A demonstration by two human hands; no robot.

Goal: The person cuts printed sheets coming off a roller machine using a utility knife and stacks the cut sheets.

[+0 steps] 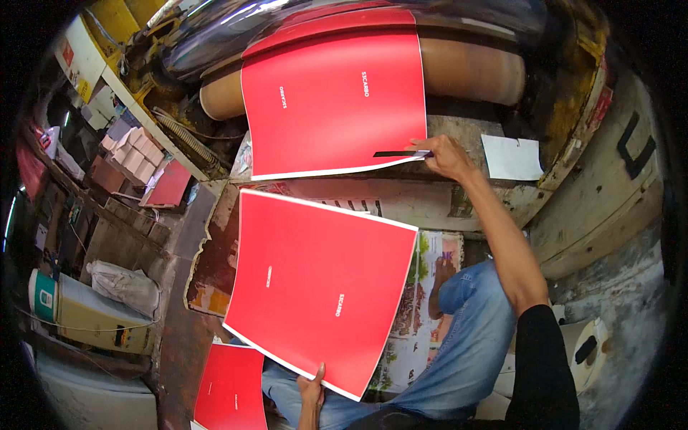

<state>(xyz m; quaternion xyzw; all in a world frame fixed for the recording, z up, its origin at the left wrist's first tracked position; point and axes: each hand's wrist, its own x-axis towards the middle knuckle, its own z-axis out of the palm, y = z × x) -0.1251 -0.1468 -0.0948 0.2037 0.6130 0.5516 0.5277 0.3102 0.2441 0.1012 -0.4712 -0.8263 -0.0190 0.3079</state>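
Observation:
My left hand pinches the lower white edge of a loose red printed sheet, its thumb on top. That sheet is tilted above my lap. Farther off, a second red sheet hangs over the brown roller of a machine, its white lower edge toward me. My right hand is closed at this sheet's lower right corner. Out of its fingers a thin flat black blade-like tool points left across the sheet; whether the fingers also grip the corner, I cannot tell.
Another red sheet lies low at the left. The brown roller spans the machine under a shiny cylinder. A white paper piece rests on the ledge at right. Boxes and a plastic bag crowd the left side.

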